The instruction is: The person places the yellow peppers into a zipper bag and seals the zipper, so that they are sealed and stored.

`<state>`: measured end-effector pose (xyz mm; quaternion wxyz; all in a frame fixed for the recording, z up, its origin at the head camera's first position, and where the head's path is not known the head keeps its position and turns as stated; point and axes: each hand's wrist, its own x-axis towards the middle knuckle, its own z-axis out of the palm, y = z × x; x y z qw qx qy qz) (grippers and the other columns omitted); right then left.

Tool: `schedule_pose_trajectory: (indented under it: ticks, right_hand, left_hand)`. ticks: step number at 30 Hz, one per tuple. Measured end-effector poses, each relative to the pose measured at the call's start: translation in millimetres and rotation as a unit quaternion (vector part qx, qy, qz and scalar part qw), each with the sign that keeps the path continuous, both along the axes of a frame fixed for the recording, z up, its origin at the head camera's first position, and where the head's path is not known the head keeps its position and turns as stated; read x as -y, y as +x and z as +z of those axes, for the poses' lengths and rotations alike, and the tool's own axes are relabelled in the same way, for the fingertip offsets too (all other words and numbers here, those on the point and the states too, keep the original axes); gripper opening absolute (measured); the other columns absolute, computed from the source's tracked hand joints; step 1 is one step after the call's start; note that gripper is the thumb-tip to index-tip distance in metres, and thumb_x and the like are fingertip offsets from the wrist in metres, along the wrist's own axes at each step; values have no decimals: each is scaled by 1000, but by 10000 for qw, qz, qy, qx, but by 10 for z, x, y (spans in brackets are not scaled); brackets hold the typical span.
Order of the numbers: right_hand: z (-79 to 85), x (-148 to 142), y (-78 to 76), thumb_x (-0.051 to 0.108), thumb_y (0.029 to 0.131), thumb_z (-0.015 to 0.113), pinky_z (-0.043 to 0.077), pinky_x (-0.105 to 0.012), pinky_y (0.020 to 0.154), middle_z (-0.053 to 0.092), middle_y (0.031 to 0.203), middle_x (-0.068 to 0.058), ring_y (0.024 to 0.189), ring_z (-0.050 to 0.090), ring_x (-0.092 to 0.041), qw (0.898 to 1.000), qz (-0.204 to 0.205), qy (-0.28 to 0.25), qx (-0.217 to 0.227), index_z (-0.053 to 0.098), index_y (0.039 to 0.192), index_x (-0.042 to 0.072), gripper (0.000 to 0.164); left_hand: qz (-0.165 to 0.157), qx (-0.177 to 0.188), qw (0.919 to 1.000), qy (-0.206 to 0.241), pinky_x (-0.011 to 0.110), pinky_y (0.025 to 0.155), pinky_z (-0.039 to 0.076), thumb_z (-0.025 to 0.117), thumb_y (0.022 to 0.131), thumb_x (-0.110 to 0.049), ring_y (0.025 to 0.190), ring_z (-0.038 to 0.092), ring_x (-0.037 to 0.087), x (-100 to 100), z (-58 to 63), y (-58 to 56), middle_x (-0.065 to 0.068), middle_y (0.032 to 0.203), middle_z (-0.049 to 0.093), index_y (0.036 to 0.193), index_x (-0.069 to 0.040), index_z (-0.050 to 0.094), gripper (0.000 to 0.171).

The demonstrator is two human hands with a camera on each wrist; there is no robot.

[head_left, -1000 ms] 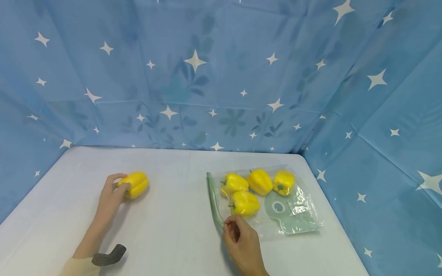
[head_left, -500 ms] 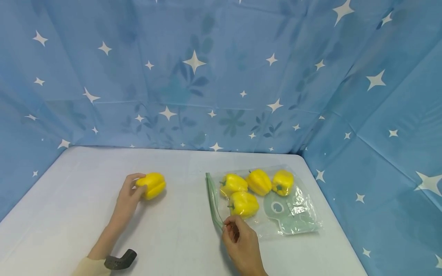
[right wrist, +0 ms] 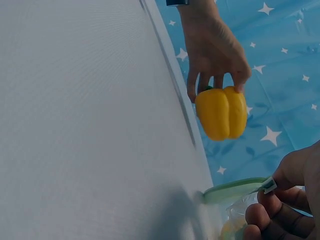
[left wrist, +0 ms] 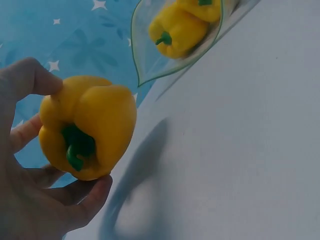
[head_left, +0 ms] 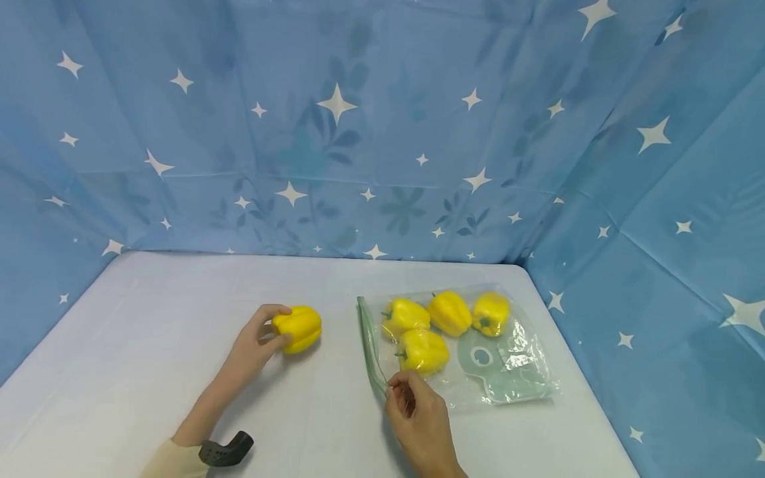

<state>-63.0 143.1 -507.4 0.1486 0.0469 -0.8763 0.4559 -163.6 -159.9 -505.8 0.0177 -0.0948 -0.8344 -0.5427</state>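
A yellow bell pepper (head_left: 301, 330) with a green stem is held by my left hand (head_left: 254, 345), thumb and fingers round its stem end, above the table. The left wrist view shows the pepper (left wrist: 95, 125) from its stem side. To the right lies a clear zip bag (head_left: 526, 392) with a green edge, its mouth facing left and parted. Several yellow bell peppers (head_left: 423, 353) are inside. My right hand (head_left: 421, 421) pinches the near corner of the bag's mouth; the right wrist view shows the green rim (right wrist: 235, 187) leading to those fingertips.
A white table (head_left: 179, 285) carries everything. Blue star-patterned curtains (head_left: 382, 133) stand along its back and right side. A pale green printed figure (head_left: 508, 372) shows on the bag's right part. A black strap (head_left: 226, 451) sits on the left wrist.
My left hand has carried the bell pepper rightward and slightly nearer, toward the bag. The right hand and the bag have stayed in place.
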Motion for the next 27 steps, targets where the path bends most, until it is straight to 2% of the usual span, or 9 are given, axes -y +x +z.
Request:
schedule_pose_trajectory:
  ticks: [12,19,27]
  right_hand:
    - [7,1,-10,-4,86,74,47,-16,55,57,74,16,64,50,3,9999,-48,75,-104,64,94,20,27]
    - [9,-5,-12,-4,86,74,47,-16,55,58,75,15,65,50,3,9999,-85,80,-89,65,94,20,27]
    - [7,-6,-15,-6,84,75,48,-17,55,58,76,16,64,50,3,9997,-54,77,-234,65,93,19,28]
  left_hand:
    - [-563,-67,9984,-87,60,106,54,73,94,-7,132,58,50,-218,-5,-16,20,151,53,133,-13,57,43]
    - [-869,-211,9960,-73,58,106,54,75,94,-14,133,58,48,-361,-27,-6,19,150,53,143,-11,51,55]
    - [-1168,-40,9931,-47,56,108,54,76,94,-18,136,56,46,-547,-28,23,18,153,53,150,-9,47,64]
